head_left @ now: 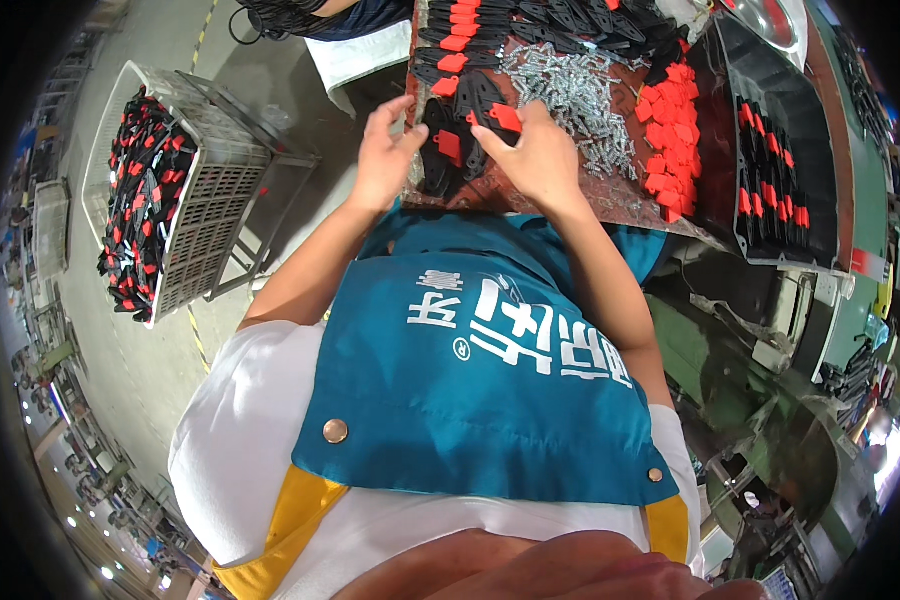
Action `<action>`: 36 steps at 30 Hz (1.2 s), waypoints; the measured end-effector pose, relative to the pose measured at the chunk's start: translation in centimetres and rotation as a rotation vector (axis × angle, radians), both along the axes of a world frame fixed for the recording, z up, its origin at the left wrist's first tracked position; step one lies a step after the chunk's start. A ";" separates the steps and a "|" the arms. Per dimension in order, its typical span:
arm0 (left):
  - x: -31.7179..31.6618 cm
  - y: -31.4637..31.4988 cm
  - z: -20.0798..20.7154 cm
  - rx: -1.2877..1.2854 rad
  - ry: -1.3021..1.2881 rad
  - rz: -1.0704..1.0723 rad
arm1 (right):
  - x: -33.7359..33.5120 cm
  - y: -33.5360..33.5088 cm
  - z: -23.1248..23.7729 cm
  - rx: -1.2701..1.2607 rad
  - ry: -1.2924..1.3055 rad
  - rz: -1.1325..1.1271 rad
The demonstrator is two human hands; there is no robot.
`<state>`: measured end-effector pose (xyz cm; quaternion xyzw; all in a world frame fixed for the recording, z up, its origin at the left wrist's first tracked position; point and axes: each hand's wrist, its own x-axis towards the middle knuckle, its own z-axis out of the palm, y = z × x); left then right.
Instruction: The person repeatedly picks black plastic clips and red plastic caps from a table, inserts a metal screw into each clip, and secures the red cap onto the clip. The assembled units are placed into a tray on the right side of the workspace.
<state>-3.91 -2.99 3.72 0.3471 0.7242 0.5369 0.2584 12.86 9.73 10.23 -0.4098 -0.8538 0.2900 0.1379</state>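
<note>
My left hand (382,155) is at the table's near left edge, fingers apart and holding nothing. Its thumb is beside a long black plastic part with a red tab (447,147). Just to the right, my right hand (538,158) has thumb and fingers round the red tab (505,118) of another black plastic part, which lies at a slant. My fingers partly hide that grip. A row of similar black parts with red tabs (455,43) runs away along the table's left side. Beyond my right hand spreads a pile of small silvery metal pieces (575,95).
A heap of loose red tabs (673,130) lies right of the metal pieces. Further right, a black bin (820,190) holds rows of black and red parts. On the left, a pale plastic crate (215,185) full of them rests on a metal stand. Another person's dark clothing (355,25) shows at the top.
</note>
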 end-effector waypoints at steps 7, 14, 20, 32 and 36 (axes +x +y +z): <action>2.7 0.8 -1.5 -0.052 -0.006 -0.113 | -3.1 -1.0 -1.2 -0.038 -0.236 0.043; 3.0 1.0 -0.7 -0.064 -0.012 -0.101 | 1.8 4.1 -1.5 0.045 -0.153 -0.068; 2.1 1.1 0.0 0.003 -0.064 0.006 | 1.3 16.4 -6.2 0.363 -0.046 -0.067; 0.6 0.4 2.5 0.080 -0.130 0.080 | -2.4 21.6 -8.9 0.283 -0.301 0.011; 2.1 2.5 3.8 0.244 0.017 -0.071 | 0.3 17.5 -6.2 0.219 0.116 -0.224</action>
